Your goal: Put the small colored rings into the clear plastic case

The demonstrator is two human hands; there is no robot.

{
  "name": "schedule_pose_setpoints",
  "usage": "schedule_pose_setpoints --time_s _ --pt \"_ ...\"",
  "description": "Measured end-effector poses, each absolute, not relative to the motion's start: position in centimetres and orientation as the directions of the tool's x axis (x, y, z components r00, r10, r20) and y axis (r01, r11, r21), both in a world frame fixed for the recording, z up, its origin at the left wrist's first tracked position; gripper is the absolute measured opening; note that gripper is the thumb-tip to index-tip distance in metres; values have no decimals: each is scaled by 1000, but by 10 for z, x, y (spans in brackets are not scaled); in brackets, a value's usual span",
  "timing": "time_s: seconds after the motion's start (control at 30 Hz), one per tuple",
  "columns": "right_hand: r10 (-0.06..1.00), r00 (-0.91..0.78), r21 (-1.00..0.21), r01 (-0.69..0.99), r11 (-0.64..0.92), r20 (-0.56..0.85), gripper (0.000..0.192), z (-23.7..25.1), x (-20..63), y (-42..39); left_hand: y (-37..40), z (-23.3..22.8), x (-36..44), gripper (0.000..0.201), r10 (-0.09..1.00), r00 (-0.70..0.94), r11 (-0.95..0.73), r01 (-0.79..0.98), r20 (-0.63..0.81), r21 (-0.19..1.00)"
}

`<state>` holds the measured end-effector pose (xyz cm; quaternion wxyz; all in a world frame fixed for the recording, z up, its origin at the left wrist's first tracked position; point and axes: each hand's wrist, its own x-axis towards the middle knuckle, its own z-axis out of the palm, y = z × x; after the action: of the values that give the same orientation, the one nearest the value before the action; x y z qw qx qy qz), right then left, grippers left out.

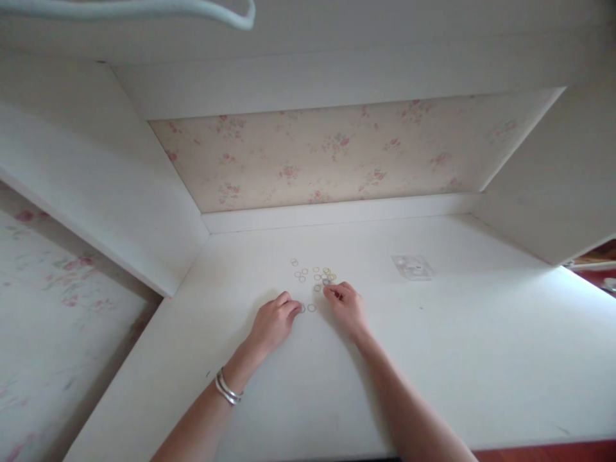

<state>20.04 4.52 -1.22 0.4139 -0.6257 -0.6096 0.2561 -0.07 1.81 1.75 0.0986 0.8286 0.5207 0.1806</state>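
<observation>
Several small thin rings (312,274), gold and silver in colour, lie scattered on a white desk top (433,359). My left hand (273,323) rests on the desk with its fingertips pinched at a ring (301,308); another ring (312,308) lies just to its right. My right hand (345,308) rests beside it, fingers curled, its fingertips touching a ring at the near edge of the scatter. Whether either hand has a ring lifted is too small to tell. A silver bangle (226,389) sits on my left wrist.
A small clear plastic bag (412,267) lies on the desk to the right of the rings. White side panels (120,212) wall in the desk on both sides, and flowered wallpaper (337,157) covers the back. A pale cable (212,9) hangs at the top.
</observation>
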Motion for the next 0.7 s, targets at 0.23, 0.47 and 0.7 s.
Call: schedule_pose_setpoints --time_s 0.23,0.47,0.7 --pt "985 -59 -571 808 144 165 34 -6 194 36 16 12 0 26 896 413 -443 861 166 251" --pt "980 -129 -420 889 181 150 25 -4 189 33 14 12 -17 27 922 282 -378 803 264 461" --pt "982 -132 -443 878 178 133 24 -9 189 34 23 10 -33 23 950 161 -290 765 266 575"
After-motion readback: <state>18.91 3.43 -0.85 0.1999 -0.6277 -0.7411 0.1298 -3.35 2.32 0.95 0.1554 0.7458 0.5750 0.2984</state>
